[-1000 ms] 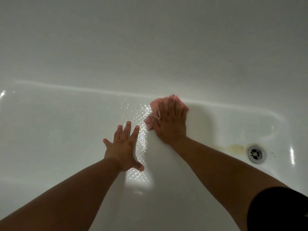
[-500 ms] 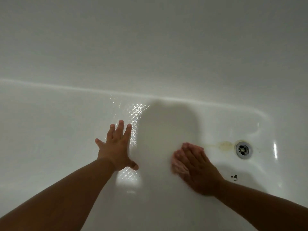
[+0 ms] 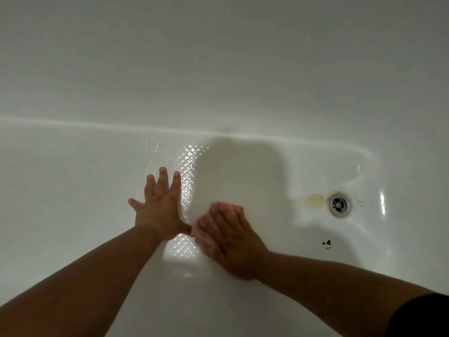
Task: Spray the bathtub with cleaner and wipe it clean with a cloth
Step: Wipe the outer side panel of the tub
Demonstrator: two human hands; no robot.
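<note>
On the bathtub [image 3: 73, 190] floor, yellowish stain [image 3: 313, 200] lies right of flat right hand [image 3: 230, 235] pressing pink cloth [image 3: 202, 237]; splayed, empty left hand [image 3: 160, 210] braces farther off.

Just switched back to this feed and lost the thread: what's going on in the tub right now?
A person's arms reach down into the white bathtub. The right hand presses a pink cloth flat on the tub floor, fingers straight and blurred. The left hand rests flat, fingers spread, on the shiny diamond-textured patch beside it. To the right, a yellowish stain sits beside the round metal drain, with a small dark speck nearer the camera. No spray bottle is in view.
</note>
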